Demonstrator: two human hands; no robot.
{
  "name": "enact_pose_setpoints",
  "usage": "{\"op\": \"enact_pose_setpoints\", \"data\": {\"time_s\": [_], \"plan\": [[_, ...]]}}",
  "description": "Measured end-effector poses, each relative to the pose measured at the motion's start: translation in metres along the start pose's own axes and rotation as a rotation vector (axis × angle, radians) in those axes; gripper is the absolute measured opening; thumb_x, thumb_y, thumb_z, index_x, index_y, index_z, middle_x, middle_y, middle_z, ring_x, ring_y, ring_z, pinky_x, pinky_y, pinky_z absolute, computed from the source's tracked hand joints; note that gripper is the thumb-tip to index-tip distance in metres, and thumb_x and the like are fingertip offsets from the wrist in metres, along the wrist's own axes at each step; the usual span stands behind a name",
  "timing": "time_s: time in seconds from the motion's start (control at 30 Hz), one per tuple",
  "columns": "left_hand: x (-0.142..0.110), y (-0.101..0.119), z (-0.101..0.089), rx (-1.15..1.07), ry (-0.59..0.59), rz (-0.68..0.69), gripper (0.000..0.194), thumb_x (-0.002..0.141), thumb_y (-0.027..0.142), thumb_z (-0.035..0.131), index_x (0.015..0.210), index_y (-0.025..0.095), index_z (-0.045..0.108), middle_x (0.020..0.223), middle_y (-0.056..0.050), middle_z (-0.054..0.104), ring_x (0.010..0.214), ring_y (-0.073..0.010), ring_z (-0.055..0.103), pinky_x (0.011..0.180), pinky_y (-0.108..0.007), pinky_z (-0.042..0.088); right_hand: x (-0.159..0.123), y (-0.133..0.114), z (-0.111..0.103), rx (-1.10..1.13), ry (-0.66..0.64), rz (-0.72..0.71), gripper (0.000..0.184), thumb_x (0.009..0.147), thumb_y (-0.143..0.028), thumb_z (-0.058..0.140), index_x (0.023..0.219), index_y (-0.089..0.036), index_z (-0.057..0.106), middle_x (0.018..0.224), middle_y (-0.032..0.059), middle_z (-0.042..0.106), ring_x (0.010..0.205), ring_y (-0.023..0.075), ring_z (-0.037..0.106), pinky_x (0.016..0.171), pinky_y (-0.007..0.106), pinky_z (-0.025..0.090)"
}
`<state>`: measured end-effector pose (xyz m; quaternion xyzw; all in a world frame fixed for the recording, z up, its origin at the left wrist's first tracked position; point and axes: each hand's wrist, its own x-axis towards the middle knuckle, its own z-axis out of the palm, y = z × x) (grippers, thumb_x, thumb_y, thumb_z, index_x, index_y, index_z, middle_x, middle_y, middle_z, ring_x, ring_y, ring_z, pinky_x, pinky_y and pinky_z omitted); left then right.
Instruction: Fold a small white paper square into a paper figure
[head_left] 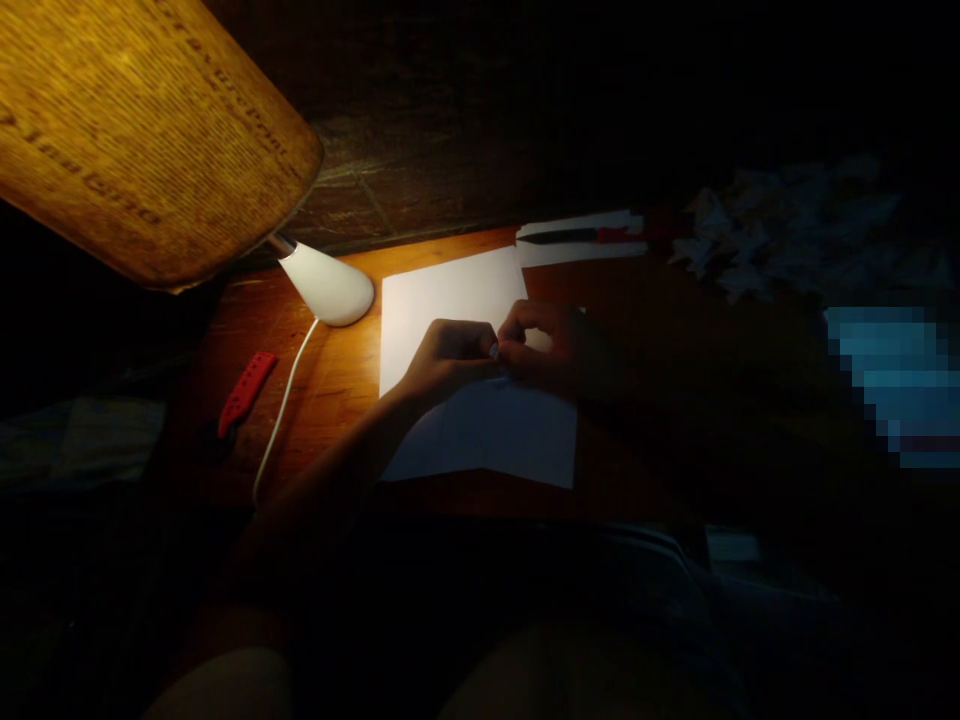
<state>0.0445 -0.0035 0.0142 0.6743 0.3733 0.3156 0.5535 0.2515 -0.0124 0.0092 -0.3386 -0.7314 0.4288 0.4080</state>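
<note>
My left hand (454, 352) and my right hand (551, 345) meet over a white sheet of paper (450, 290) on the wooden table. Both are closed, with thumbs and fingertips pinched together. A small pale bit (493, 351) shows between the fingertips; its kind is too small to make out, and whether it belongs to the sheet I cannot tell. The paper's near half lies in shadow, and its lower edge bends at the middle. My right forearm fades into the dark.
A lamp with a woven shade (150, 140) and white base (330, 288) stands left, its cord (281, 415) running forward. A red strap-like object (247, 390) lies beside it. Behind are a red-handled knife (577, 236) on more paper (622, 250) and a crumpled white pile (787, 225).
</note>
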Motion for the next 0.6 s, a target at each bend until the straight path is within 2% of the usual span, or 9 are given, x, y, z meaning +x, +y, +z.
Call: {"op": "enact_pose_setpoints", "data": {"time_s": [0.13, 0.3, 0.4, 0.5, 0.6], "plan": [[0.002, -0.004, 0.000, -0.006, 0.000, 0.051, 0.032, 0.075, 0.032, 0.084, 0.069, 0.021, 0.054, 0.068, 0.000, 0.061, 0.060, -0.0122, 0.058, 0.052, -0.025, 0.045, 0.001, 0.002, 0.003, -0.017, 0.038, -0.015, 0.013, 0.089, -0.032, 0.070, 0.080, -0.024, 0.066, 0.084, 0.0015, 0.069, 0.081, 0.0191, 0.061, 0.078, 0.036, 0.048], [0.007, -0.010, -0.002, -0.110, 0.142, 0.110, 0.027, 0.077, 0.028, 0.084, 0.078, 0.022, 0.058, 0.075, 0.000, 0.068, 0.065, -0.0132, 0.065, 0.060, -0.027, 0.053, 0.003, 0.005, -0.002, 0.019, 0.195, 0.027, 0.018, 0.094, -0.042, 0.069, 0.091, -0.025, 0.071, 0.095, 0.0032, 0.074, 0.092, 0.0217, 0.067, 0.086, 0.039, 0.050], [0.009, -0.012, -0.003, -0.160, 0.208, 0.144, 0.028, 0.081, 0.026, 0.083, 0.080, 0.023, 0.055, 0.081, 0.000, 0.072, 0.067, -0.0135, 0.069, 0.064, -0.029, 0.057, 0.003, 0.008, -0.003, 0.060, 0.205, 0.081, 0.026, 0.091, -0.051, 0.075, 0.096, -0.026, 0.071, 0.100, 0.0032, 0.076, 0.093, 0.0226, 0.068, 0.086, 0.040, 0.050], [0.010, -0.013, -0.003, -0.184, 0.226, 0.163, 0.035, 0.080, 0.027, 0.086, 0.077, 0.022, 0.052, 0.080, 0.001, 0.072, 0.066, -0.0121, 0.069, 0.063, -0.027, 0.056, 0.003, 0.010, -0.001, 0.113, 0.192, 0.143, 0.030, 0.087, -0.051, 0.078, 0.093, -0.024, 0.070, 0.093, 0.0044, 0.075, 0.089, 0.0222, 0.066, 0.082, 0.039, 0.049], [0.010, -0.012, -0.004, -0.217, 0.207, 0.157, 0.039, 0.073, 0.027, 0.091, 0.073, 0.021, 0.052, 0.078, 0.002, 0.071, 0.067, -0.0109, 0.069, 0.063, -0.024, 0.054, 0.004, 0.010, 0.001, 0.165, 0.208, 0.143, 0.027, 0.084, -0.047, 0.077, 0.083, -0.020, 0.070, 0.083, 0.0052, 0.072, 0.084, 0.0208, 0.063, 0.083, 0.039, 0.046]]}}
